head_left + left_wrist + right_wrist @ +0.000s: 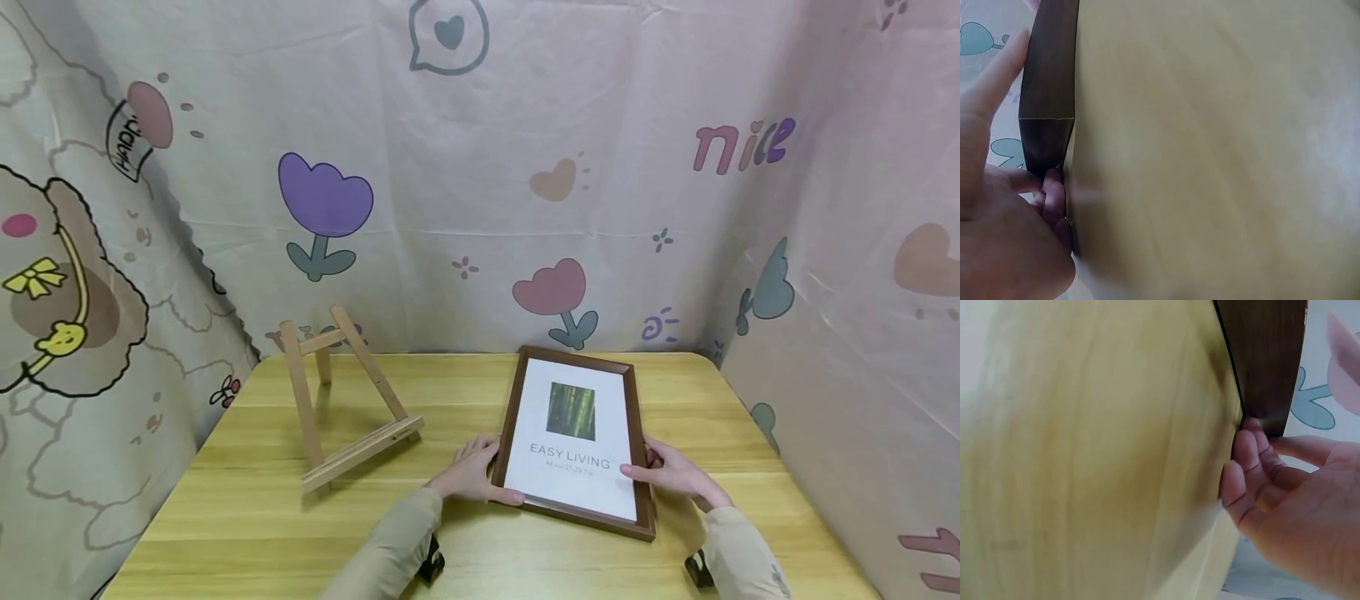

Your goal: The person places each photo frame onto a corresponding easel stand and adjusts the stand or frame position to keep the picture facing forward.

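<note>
A picture frame (587,517) with a dark brown border lies on the right half of the table, slightly turned. Behind its front is a white sheet printed "EASY LIVING" with a small green forest picture (572,411). My left hand (468,475) grips the lower left corner, thumb over the front border, fingers along the left side. On the right side my right hand (675,475) holds the border, its thumb on the front and fingers curled at the edge. Both wrist views show fingertips (1246,449) low at the frame's edge, close to the tabletop.
A light wooden easel (363,454) stands on the left part of the wood-grain table (225,517), its ledge facing front. Printed cloth (465,167) hangs behind the table and on both sides. A black wrist device (431,560) shows under the left sleeve.
</note>
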Motion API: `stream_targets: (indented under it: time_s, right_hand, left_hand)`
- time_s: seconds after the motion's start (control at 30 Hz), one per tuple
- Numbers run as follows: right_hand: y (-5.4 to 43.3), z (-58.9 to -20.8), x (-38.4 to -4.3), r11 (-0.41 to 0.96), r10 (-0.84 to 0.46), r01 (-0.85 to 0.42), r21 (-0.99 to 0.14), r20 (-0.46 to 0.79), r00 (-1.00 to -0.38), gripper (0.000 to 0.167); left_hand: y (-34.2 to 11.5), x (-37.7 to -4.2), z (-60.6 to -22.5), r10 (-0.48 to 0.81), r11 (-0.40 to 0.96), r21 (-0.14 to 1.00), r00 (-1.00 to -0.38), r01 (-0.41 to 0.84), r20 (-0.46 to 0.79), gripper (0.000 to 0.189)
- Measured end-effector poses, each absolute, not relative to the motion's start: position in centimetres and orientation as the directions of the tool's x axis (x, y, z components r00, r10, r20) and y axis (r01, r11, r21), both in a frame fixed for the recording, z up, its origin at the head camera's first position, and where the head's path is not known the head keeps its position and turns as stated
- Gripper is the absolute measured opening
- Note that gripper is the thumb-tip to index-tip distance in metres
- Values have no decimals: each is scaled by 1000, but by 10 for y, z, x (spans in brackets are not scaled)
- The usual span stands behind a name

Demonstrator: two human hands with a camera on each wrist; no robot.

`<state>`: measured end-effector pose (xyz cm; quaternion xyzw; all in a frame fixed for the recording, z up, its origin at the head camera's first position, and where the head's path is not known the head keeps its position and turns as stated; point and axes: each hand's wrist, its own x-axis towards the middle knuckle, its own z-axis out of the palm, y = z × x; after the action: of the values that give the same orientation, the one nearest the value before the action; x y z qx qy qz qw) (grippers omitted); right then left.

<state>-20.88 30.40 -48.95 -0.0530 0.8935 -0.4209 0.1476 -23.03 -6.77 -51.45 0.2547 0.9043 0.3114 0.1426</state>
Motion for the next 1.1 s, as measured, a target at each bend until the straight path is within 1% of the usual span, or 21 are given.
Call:
stream_targets:
  time_s: [0.07, 0.17, 0.23, 0.3, 0.4, 0.67, 0.93, 1.1]
  right_hand:
    - [306, -491, -209, 624, -246, 14, -781, -213, -945, 74]
    - [309, -492, -206, 633, -260, 2, -774, -215, -941, 89]
    - [310, -492, -203, 653, -266, -6, -757, -222, -938, 96]
    - [311, -492, -199, 680, -266, -7, -733, -238, -934, 106]
    - [312, -490, -196, 709, -287, -18, -705, -265, -920, 113]
    - [313, -487, -193, 682, -389, -39, -730, -318, -865, 126]
    - [316, -489, -191, 693, -377, 19, -720, -386, -842, 132]
    - [320, -489, -190, 687, -402, 1, -727, -381, -832, 134]
  left_hand:
    - [-68, -231, -514, 553, 686, 624, -826, 375, -111, 110]
    - [-69, -233, -513, 558, 686, 630, -819, 365, -133, 110]
    - [-70, -234, -512, 565, 681, 636, -814, 364, -139, 109]
    - [-71, -235, -511, 572, 671, 647, -808, 362, -141, 108]
    - [-71, -235, -511, 584, 665, 647, -800, 373, -140, 108]
    - [-71, -233, -511, 567, 659, 668, -811, 345, -141, 108]
    - [-73, -231, -514, 544, 628, 711, -832, 317, -110, 109]
    - [-74, -229, -514, 541, 612, 724, -836, 317, -91, 109]
